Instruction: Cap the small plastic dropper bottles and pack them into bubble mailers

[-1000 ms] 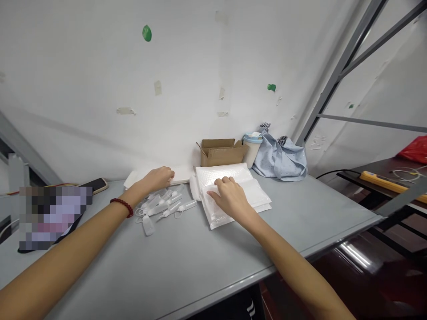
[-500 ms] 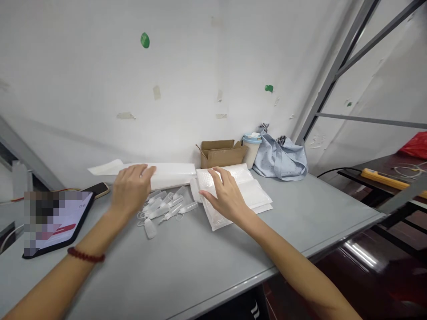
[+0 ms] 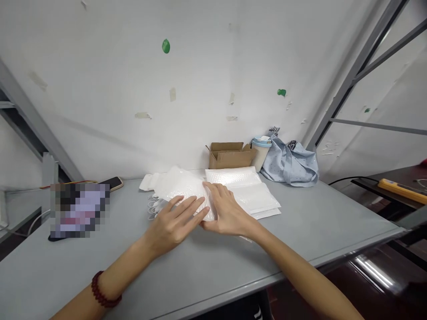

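A white bubble mailer (image 3: 183, 183) is raised at a slant above the desk, its near end between my hands. My right hand (image 3: 228, 211) grips its right edge, thumb below and fingers on top. Across its near left side lies my left hand (image 3: 175, 224), fingers stretched out and apart, touching the surface. Under and behind the raised mailer, small clear plastic bottles with loop caps (image 3: 154, 205) are mostly hidden. More white bubble mailers (image 3: 256, 195) lie stacked just right of my right hand.
An open cardboard box (image 3: 231, 158), a lidded cup (image 3: 261, 153) and a light blue cloth bag (image 3: 290, 164) stand along the wall. To the left lie a tablet (image 3: 80, 209) and a phone (image 3: 115, 183) on the grey desk (image 3: 140, 280).
Both hands have come together in the middle. My left hand moved right and down from the far-left mailer; a mailer is now lifted and tilted between the hands. The view shifted left.
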Demonstrator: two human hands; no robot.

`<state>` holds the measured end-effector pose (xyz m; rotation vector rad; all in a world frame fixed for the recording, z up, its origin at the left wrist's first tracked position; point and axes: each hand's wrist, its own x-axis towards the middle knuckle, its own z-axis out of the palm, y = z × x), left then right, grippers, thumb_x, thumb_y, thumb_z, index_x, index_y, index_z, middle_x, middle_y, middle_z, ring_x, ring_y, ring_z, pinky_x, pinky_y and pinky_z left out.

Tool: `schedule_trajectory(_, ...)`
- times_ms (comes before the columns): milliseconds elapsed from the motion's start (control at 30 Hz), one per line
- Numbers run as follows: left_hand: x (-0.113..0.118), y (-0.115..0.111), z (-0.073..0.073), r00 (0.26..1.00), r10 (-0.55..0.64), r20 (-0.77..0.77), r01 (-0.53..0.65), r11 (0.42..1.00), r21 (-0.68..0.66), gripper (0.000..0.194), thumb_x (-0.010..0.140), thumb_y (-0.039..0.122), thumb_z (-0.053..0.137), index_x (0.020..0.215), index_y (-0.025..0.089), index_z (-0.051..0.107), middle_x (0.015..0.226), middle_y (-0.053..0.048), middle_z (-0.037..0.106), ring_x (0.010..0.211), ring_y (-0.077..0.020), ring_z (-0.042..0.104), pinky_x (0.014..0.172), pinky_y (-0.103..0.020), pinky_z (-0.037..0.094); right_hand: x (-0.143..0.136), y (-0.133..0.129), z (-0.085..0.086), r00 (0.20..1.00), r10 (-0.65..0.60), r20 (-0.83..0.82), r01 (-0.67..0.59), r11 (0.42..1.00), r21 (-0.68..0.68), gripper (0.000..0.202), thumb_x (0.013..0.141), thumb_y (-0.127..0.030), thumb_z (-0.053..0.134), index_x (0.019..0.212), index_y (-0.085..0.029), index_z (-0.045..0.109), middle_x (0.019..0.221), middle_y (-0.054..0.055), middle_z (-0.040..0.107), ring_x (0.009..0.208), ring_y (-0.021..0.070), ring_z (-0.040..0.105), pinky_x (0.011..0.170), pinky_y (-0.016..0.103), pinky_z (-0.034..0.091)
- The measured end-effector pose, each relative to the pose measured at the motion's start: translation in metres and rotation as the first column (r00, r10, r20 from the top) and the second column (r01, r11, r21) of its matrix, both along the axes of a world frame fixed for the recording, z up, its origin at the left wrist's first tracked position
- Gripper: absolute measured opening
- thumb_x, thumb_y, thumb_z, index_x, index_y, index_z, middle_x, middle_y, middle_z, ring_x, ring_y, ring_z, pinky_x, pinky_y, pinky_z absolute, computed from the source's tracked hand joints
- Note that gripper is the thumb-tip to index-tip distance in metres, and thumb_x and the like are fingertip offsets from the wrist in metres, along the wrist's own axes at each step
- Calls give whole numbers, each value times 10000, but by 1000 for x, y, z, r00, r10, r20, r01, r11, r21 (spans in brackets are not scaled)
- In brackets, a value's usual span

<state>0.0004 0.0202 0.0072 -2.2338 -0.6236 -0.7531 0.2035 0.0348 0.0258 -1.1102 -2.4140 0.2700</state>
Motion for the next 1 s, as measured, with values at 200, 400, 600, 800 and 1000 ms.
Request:
schedule_trajectory(200, -26, 17, 14, 827, 197, 527, -115, 976, -185, 266, 845, 265, 594, 1100, 228, 656, 1297, -98, 605, 1239, -309, 500, 1009, -495, 417, 2, 4, -1, 996, -51, 72, 41, 991, 131, 821, 675, -354, 635, 1391, -189, 269, 1305, 180, 350, 1252, 350, 290, 1007, 564, 289)
schedule_trajectory(400, -50, 24, 22, 524, 683, 508, 487, 249, -837, 557, 760, 405, 631, 1248, 143, 569, 997, -124, 725, 866, -271, 687, 744, -389, 557, -3, 2, -5, 986, -50, 160, 12, 973, 230, 784, 669, -316, 649, 1372, -179, 329, 1331, 200, 329, 1248, 356, 290, 1021, 557, 263)
schedule_trajectory(600, -28, 17, 12, 537, 702, 468, 663, -8, -749, 321, 647, 334, 724, 917, 162, 700, 782, -57, 728, 703, -209, 678, 608, -279, 515, -7, 1, -12, 969, -14, 246, -52, 964, 261, 772, 674, -331, 676, 1353, -152, 355, 1310, 222, 348, 1211, 362, 314, 1017, 581, 247)
schedule_trajectory(800, -5, 7, 6, 555, 734, 392, 570, 8, -822, 178, 658, 341, 694, 724, 179, 664, 641, 9, 670, 589, -164, 611, 516, -225, 428, -12, -7, -12, 967, 52, 251, -133, 940, 316, 745, 696, -325, 663, 1355, -184, 347, 1323, 200, 363, 1177, 344, 335, 996, 580, 254)
schedule_trajectory(1000, -19, 17, 5, 588, 736, 335, 356, 136, -924, 304, 732, 455, 613, 602, 181, 597, 460, 18, 567, 426, -125, 469, 436, -225, 338, -3, 6, -9, 988, 42, 151, -95, 929, 359, 446, 740, -128, 552, 1182, -175, 519, 1172, 145, 512, 1052, 259, 456, 909, 425, 362)
